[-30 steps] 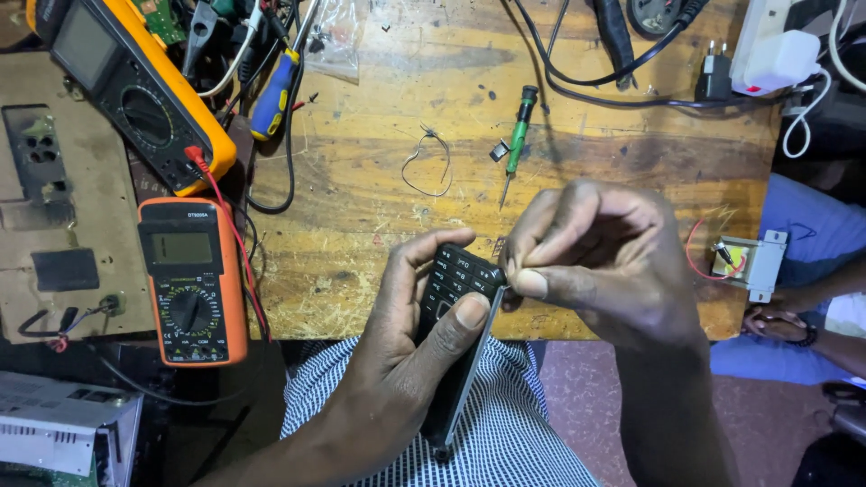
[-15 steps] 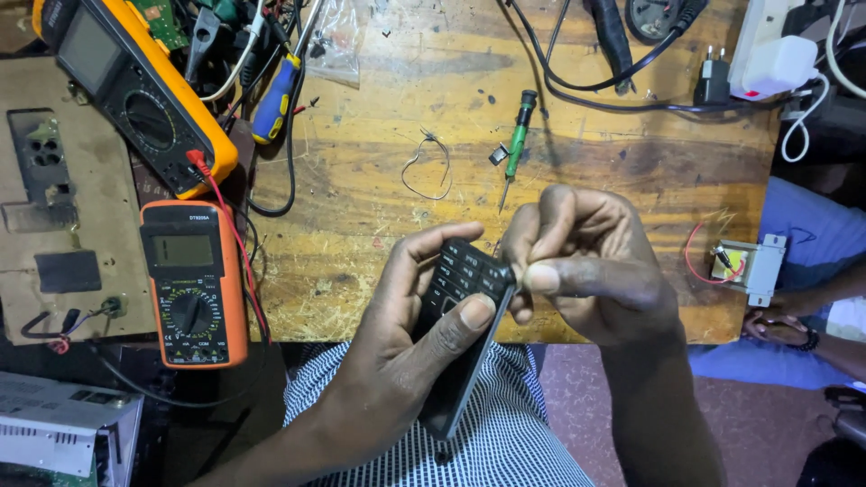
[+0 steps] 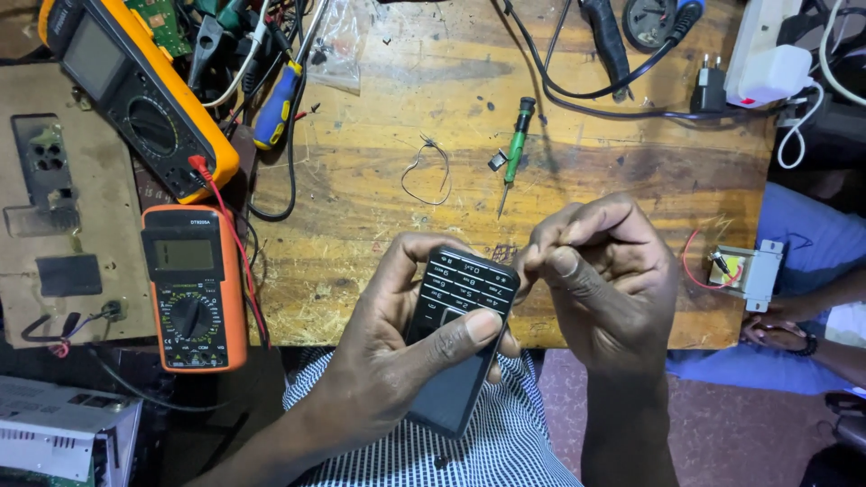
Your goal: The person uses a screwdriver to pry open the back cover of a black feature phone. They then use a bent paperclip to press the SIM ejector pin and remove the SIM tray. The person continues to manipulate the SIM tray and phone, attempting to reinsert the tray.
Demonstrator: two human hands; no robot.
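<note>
Holding a black keypad phone [image 3: 456, 347], the left hand [image 3: 397, 370] wraps it from below, thumb laid across its face between keypad and dark screen, fingers curled up its far side. Phone sits tilted, keypad end up toward the desk [image 3: 577, 117], screen end down over a striped shirt [image 3: 505, 451], just off the desk's near edge. Right hand [image 3: 600, 275] is curled shut, thumb pressed against bent forefinger, touching the phone's upper right corner; whether something small is pinched there, cannot tell.

On the desk, mid area: green screwdriver [image 3: 514, 153] lying tip toward the near edge, small metal part [image 3: 497, 161] just beside its shaft, thin wire loop [image 3: 426, 171] to its left. Blue-handled screwdriver [image 3: 275, 106] near the far left corner among cables. Yellow multimeter [image 3: 135, 90] tilted at the far left corner, red lead running from it. Orange multimeter [image 3: 191, 289] upright at the left edge, near the left hand's wrist. Brown board [image 3: 72, 198] left of both meters. Small transformer [image 3: 753, 271] with red wire at the right edge, near the right hand. White power strip [image 3: 767, 54] and black plug [image 3: 711, 86] at the far right corner, black cables [image 3: 613, 90] trailing along the far edge. Another person's arm [image 3: 812, 329] lies past the right edge.
</note>
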